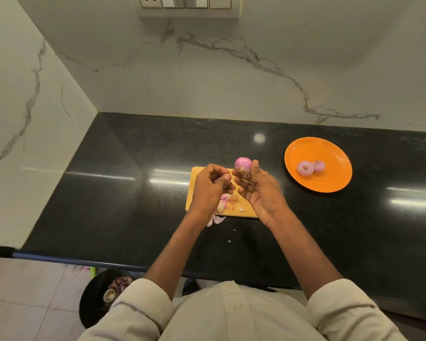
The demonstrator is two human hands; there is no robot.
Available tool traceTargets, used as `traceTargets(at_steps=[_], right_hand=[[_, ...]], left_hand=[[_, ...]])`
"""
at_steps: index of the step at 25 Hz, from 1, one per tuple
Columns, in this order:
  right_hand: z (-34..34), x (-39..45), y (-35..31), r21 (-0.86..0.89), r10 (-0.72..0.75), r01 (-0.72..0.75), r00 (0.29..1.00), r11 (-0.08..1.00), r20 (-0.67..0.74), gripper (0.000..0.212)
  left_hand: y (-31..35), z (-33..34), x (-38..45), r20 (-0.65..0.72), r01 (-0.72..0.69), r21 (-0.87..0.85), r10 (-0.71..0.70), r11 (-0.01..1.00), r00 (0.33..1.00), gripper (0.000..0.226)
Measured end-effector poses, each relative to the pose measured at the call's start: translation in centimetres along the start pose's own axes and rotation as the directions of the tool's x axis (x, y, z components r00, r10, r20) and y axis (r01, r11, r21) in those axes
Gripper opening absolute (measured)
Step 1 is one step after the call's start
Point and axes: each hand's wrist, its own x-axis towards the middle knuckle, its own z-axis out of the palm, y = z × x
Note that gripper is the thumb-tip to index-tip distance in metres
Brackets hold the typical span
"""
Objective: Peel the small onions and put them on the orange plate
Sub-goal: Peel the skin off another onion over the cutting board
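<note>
Onion [243,164], pinched at its root end by the right hand [258,190], looks light, firm and slippery once skinned; left hand [210,187] curls, seemingly empty.

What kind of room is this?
Most likely a home kitchen: a black stone counter against a marble wall, a wooden cutting board with onion peels, and peeled onions on an orange plate.

Cream button-front shirt [231,313], sleeves rolled up to elbows
</note>
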Motion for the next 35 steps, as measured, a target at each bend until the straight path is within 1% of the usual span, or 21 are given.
traceTargets(at_steps=[3, 6, 8, 9, 12, 14, 16, 18, 21, 24, 29, 31, 32, 34, 35], right_hand=[[-0.3, -0.1, 0.3, 0.043, -0.005, 0.004, 1.0, 0.999, 0.023, 0.028], [-0.6, 0.0, 0.7, 0.066, -0.011, 0.007, 0.999, 0.998, 0.051, 0.029], [-0.7, 0.1, 0.7, 0.052, -0.02, 0.017, 0.998, 0.999, 0.058, 0.03], [-0.7, 0.1, 0.7, 0.036, -0.027, 0.025, 0.998, 0.999, 0.056, 0.03], [-0.7, 0.0, 0.8, -0.033, -0.055, 0.057, 0.997, 0.998, 0.057, 0.031], [-0.7, -0.1, 0.7, -0.059, -0.06, 0.063, 0.996, 0.996, 0.064, 0.03], [-0.7, -0.1, 0.5, -0.069, -0.065, 0.07, 0.995, 0.995, 0.081, 0.029], [-0.7, -0.2, 0.2, -0.107, -0.091, 0.101, 0.991, 0.989, 0.095, 0.029], [-0.8, -0.3, -0.1, -0.186, -0.152, 0.174, 0.98, 0.967, 0.125, 0.029], [-0.9, -0.3, -0.2, -0.242, -0.202, 0.237, 0.966, 0.941, 0.16, 0.027], [-0.8, -0.4, 0.0, -0.272, -0.198, 0.252, 0.957, 0.929, 0.21, 0.027], [-0.8, -0.4, 0.1, -0.251, -0.19, 0.237, 0.961, 0.938, 0.2, 0.027], [-0.7, -0.4, 0.1, -0.24, -0.188, 0.231, 0.964, 0.943, 0.191, 0.027], [-0.7, -0.5, -0.1, -0.254, -0.194, 0.236, 0.964, 0.938, 0.18, 0.026], [-0.7, -0.5, -0.2, -0.275, -0.202, 0.246, 0.963, 0.929, 0.18, 0.026]], left_hand=[[-0.4, -0.1, 0.0, -0.003, -0.016, 0.066, 0.016, 0.998, 1.0, 0.014], [-0.8, 0.1, 0.0, -0.063, 0.014, 0.118, -0.007, 0.993, 0.998, 0.015], [-1.1, 0.1, 0.0, -0.092, 0.015, 0.163, 0.0, 0.986, 0.996, 0.015], [-1.1, 0.0, 0.0, -0.082, 0.002, 0.156, 0.011, 0.988, 0.997, 0.016], [-0.5, -0.1, -0.2, -0.004, -0.06, 0.061, 0.06, 0.996, 0.998, 0.023], [-0.1, -0.1, -0.4, -0.01, -0.096, 0.065, 0.097, 0.993, 0.995, 0.027], [0.0, -0.3, -0.5, -0.03, -0.119, 0.067, 0.121, 0.991, 0.992, 0.025], [0.2, -0.5, -0.5, -0.012, -0.134, 0.058, 0.135, 0.989, 0.991, 0.022], [0.9, -0.6, -0.7, 0.04, -0.19, 0.105, 0.187, 0.976, 0.982, 0.017], [1.5, -0.5, -0.6, 0.048, -0.26, 0.175, 0.255, 0.95, 0.966, 0.016], [1.7, -0.3, -0.5, 0.018, -0.278, 0.277, 0.284, 0.92, 0.959, 0.012], [1.7, -0.5, -0.4, 0.022, -0.284, 0.268, 0.289, 0.921, 0.957, 0.008], [1.6, -0.6, -0.4, 0.033, -0.292, 0.236, 0.292, 0.927, 0.956, 0.007], [1.7, -0.8, -0.5, 0.068, -0.304, 0.186, 0.297, 0.934, 0.953, 0.015], [1.7, -0.9, -0.6, 0.082, -0.308, 0.191, 0.297, 0.932, 0.951, 0.019]])
